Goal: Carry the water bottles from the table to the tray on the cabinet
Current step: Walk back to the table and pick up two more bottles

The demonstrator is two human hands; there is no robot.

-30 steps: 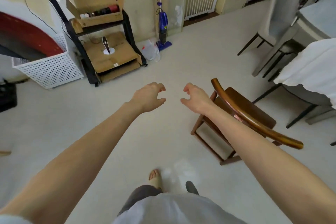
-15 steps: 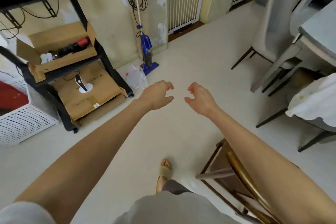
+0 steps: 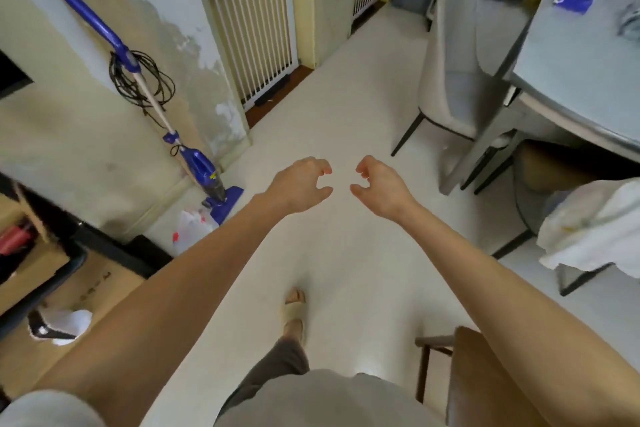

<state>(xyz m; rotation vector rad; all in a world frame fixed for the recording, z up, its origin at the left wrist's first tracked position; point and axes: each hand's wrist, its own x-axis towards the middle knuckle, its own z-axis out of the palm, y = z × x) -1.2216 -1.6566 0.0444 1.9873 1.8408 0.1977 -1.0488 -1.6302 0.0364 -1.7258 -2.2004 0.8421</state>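
Both arms reach out over the pale floor. My left hand [image 3: 299, 185] and my right hand [image 3: 379, 187] hover side by side in mid-frame, fingers curled and apart, holding nothing. A grey table [image 3: 585, 55] stands at the upper right with a blue packet [image 3: 573, 0] on it. No water bottles, tray or cabinet show in this view.
A grey chair [image 3: 460, 76] is tucked at the table. A white cloth [image 3: 595, 225] drapes a chair at right. A wooden chair [image 3: 485, 381] is at lower right. A blue vacuum [image 3: 197, 163] leans on the left wall beside a white gate [image 3: 256, 35]. Cardboard boxes [image 3: 41, 288] fill a black rack at left.
The view has swung right and moved forward: the rack and boxes slid off to the left, the table came closer. Both hands kept the same curled pose in front of me.
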